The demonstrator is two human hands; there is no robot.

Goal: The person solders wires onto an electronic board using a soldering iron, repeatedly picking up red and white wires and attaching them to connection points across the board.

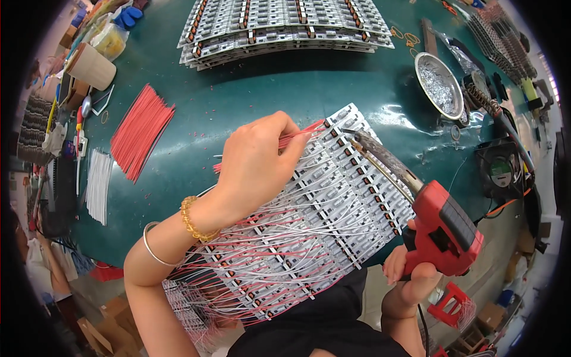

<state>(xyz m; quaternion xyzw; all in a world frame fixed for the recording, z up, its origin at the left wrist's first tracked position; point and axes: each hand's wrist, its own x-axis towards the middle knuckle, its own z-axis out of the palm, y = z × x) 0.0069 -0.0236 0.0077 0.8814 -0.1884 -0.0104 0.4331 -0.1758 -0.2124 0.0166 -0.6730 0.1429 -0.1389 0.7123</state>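
My left hand (256,159) is closed in a pinch on a small bundle of red wires (313,127), whose ends reach the far edge of a circuit board panel (380,189). In my right hand (410,271) is a red soldering gun (445,229), its fingers wrapped round the grip. The gun's dark barrel slants up and left, its tip close to the wire ends at the board; whether they touch I cannot tell. Many red and white wires (279,238) trail leftward across the panel, which lies tilted at the table's near edge.
Red wires (141,134) and white wires (98,185) lie in piles on the green table (196,107). More board panels (285,30) are stacked at the back. On the right stand a metal bowl (439,86) of silvery bits, a coiled iron holder (480,95) and a small fan (499,169).
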